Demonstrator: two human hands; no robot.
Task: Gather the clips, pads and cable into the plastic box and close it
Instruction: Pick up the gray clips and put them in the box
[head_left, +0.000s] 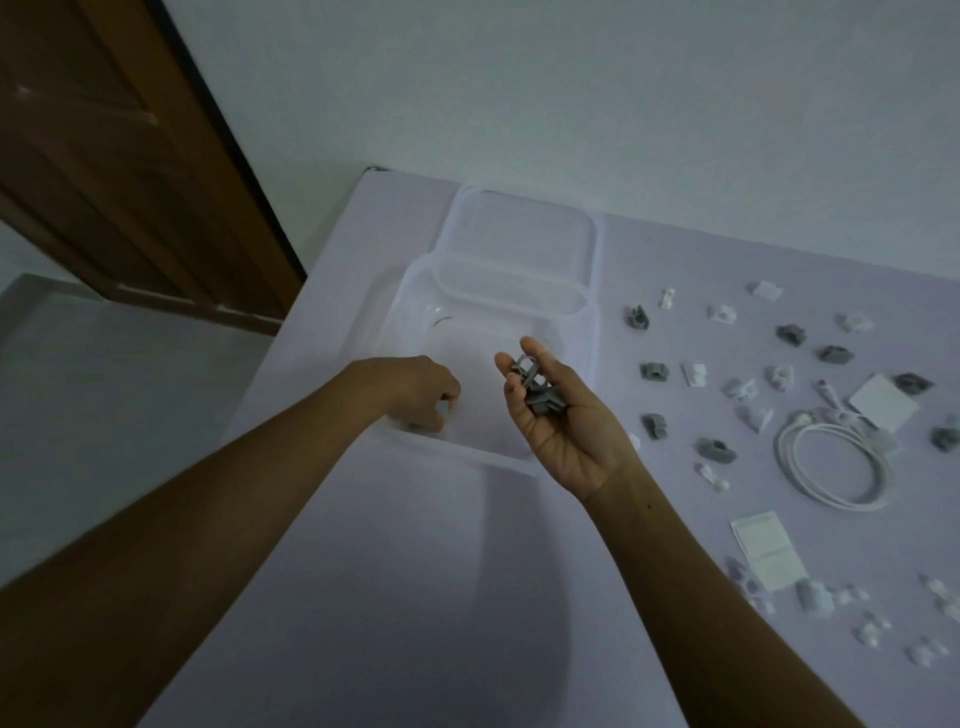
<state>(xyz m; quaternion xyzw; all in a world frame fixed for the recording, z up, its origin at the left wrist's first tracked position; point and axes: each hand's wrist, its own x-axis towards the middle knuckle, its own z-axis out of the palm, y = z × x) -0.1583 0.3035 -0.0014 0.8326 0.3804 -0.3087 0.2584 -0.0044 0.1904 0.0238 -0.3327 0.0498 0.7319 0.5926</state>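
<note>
Against the plain white wall (571, 78) stands a pale lilac table (363, 597), with a brown wooden door (104, 156) off to the far left. Toward the far left of the table sits the clear plastic box (591, 338), open, and its lid (519, 234) lies just beyond it, the lid's near edge overlapping the box's far rim. The person's left hand (415, 392) is at the box's near left corner, knuckles up and fingers curled down at the rim; whether they actually pinch it I cannot tell. The right hand (561, 415) is turned palm up over the near right part of the box, its fingers bent loosely around a handful of grey clips (537, 392) piled in the palm. To the right of the box the table is strewn with loose clips (653, 370), some grey and some white, lying apart from one another. Among them, toward the right edge, a white cable (788, 457) lies coiled in a flat ring. One white square pad (880, 402) lies just beyond the coil, and another pad (761, 545) lies nearer, with more white clips around it.
</note>
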